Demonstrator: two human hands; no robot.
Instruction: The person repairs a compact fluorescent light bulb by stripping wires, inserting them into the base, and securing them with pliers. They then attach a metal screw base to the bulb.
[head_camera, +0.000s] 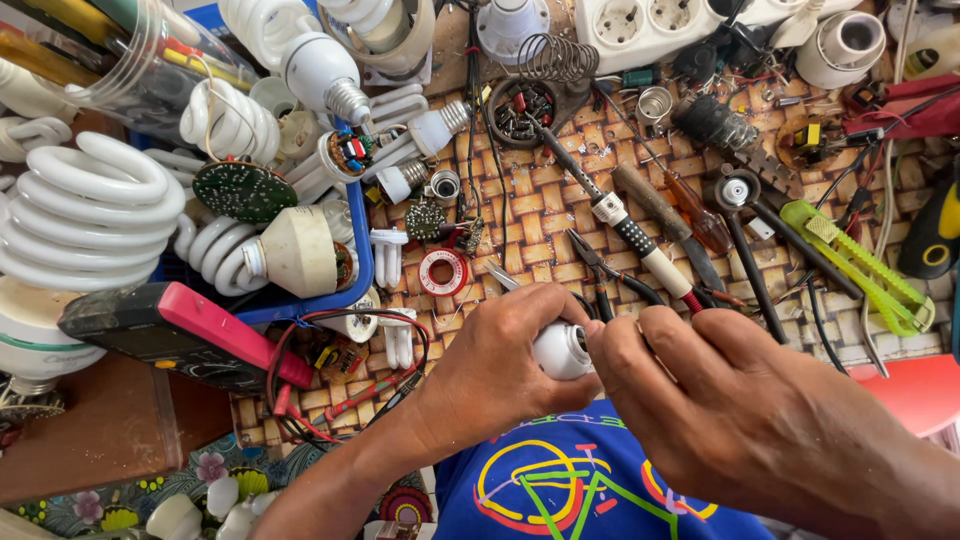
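Woven matting (560, 200) covers the bench under a crowd of repair clutter. My left hand (500, 360) is wrapped around a white lamp base (560, 350), fingers clamped so it cannot turn, its metal end facing right, above my lap at the bench edge. My right hand (740, 400) pinches at that end with fingertips together, close enough for fine work. Just beyond lie pliers (600, 265) and a soldering iron (620, 215), within reach; spiral lamps (90, 210) crowd a blue tray (362, 250) to the left.
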